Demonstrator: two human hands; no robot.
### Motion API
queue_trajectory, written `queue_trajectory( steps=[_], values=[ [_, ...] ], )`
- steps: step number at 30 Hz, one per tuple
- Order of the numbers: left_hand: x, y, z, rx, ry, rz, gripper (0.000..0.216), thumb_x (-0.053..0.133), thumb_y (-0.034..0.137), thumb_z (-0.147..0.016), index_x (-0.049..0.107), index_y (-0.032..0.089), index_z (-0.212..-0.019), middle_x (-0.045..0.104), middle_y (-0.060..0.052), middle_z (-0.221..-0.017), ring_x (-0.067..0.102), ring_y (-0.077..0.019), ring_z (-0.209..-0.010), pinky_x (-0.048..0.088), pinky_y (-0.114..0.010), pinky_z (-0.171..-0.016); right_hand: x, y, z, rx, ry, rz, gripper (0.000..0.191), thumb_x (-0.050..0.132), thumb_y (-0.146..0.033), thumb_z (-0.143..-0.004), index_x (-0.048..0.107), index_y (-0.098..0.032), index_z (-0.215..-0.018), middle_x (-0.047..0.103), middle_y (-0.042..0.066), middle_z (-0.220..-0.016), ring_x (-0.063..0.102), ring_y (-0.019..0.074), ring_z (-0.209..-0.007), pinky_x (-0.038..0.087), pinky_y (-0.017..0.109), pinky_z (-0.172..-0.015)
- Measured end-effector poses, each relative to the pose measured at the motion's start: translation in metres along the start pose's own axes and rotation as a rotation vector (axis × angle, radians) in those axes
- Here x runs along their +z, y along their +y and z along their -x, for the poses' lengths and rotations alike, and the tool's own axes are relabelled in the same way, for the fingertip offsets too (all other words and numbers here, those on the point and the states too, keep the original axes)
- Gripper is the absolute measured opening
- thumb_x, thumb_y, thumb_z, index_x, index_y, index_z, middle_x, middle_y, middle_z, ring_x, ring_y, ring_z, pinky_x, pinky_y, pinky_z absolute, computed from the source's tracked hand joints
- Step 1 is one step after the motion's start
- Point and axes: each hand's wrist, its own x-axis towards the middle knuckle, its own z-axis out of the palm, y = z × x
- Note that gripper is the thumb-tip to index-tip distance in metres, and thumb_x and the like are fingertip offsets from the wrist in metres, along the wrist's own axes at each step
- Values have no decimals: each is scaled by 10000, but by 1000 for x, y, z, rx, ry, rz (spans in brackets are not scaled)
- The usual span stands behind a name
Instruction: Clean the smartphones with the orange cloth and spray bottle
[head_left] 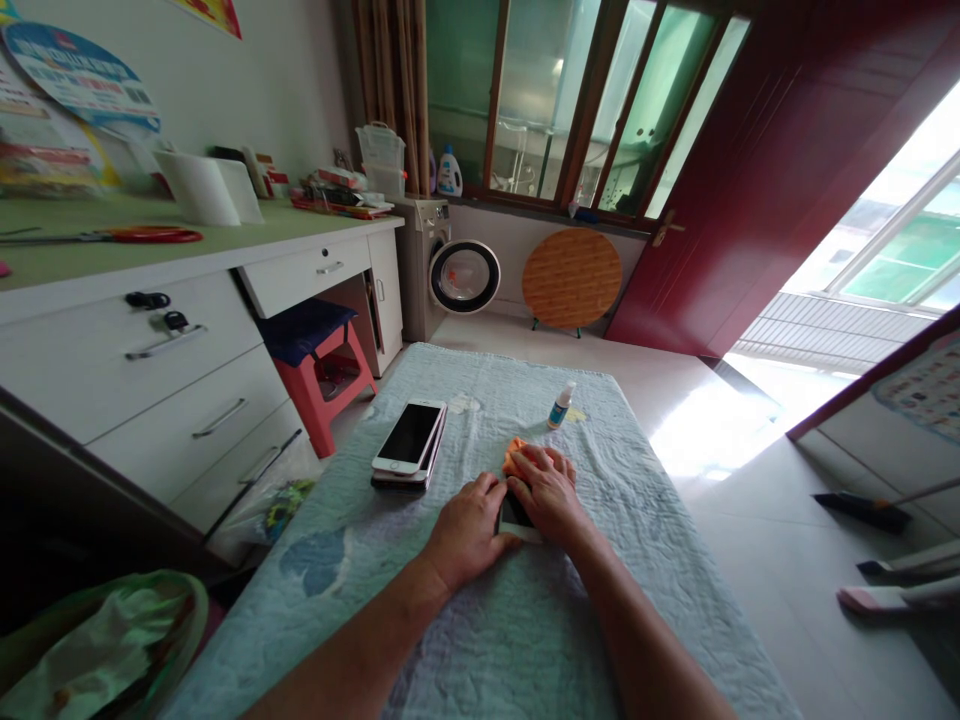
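Observation:
A smartphone [517,518] lies on the cloth-covered table, mostly hidden under my hands. My left hand [469,525] grips its left edge, thumb near the lower end. My right hand [546,490] is closed over an orange cloth [514,456] and presses it on the phone's upper part. Left of my hands is a stack of phones [409,438], the top one white with a dark screen. Beyond my right hand a small spray bottle [559,406] with a white cap and blue label stands upright.
A pale blue quilted cloth [480,625] covers the table. To the left are a white desk [180,340], a red stool [322,370] and a green bin [187,600]. A washing machine [421,265] with its door open, a round wooden tabletop [574,278] and a red door [720,180] stand behind.

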Motion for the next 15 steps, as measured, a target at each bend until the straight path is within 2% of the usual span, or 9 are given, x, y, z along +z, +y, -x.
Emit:
queue_trajectory(
  steps=[7,15],
  values=[
    [1,-1,1,5,6,4,584,711,355,-739,528,203,-1272,524,-99,-1304,525,-274,-1174,417,-370,-1021,0,-3,0,-54,-30,-9,349,392,-416,-982,584,-379,-1271,499,-12,-1410,319,284,-1318,223,492,-1069],
    [0,1,1,2,13,-19,561,718,386,-725,545,201,-1225,556,-93,-1218,554,-271,-1115,436,-353,-987,3,9,-1,27,118,11,255,460,-375,-958,682,-311,-1064,625,7,-1212,413,263,-1194,253,443,-1015]
  ],
)
